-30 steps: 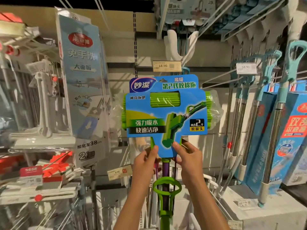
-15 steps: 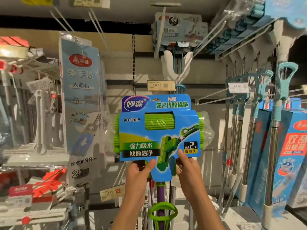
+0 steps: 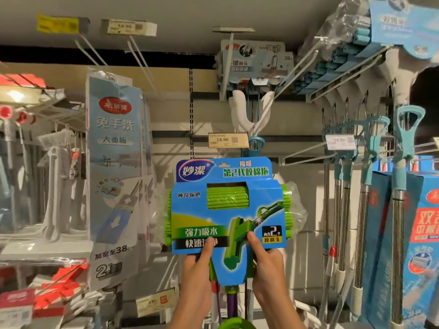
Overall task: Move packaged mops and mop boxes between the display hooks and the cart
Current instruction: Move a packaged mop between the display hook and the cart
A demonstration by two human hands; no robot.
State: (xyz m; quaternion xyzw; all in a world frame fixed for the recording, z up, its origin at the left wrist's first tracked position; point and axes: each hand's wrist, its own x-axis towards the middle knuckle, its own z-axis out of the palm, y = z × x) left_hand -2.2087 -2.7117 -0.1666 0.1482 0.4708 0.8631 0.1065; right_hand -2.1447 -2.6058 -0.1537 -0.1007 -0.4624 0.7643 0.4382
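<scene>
A packaged sponge mop (image 3: 228, 205) with a blue card sleeve and green sponge head is held upright in front of the display wall. My left hand (image 3: 198, 269) grips the lower left of its card, thumb on the front. My right hand (image 3: 266, 262) grips the lower right edge, thumb beside the printed green mop. Its purple and green handle (image 3: 231, 302) runs down between my wrists. A display hook with an 18.90 price tag (image 3: 228, 140) sticks out just above the package. No cart is in view.
Tall grey-blue flat-mop packs (image 3: 115, 176) hang at the left. Teal-handled steel mops (image 3: 370, 186) and blue mop boxes (image 3: 420, 233) hang at the right. White mop heads (image 3: 251, 110) hang above the tag. Red and white items (image 3: 47, 293) crowd the lower left shelf.
The camera has tilted upward, so the package sits lower in view. Both hands have slid higher on the card, thumbs now over its printed front.
</scene>
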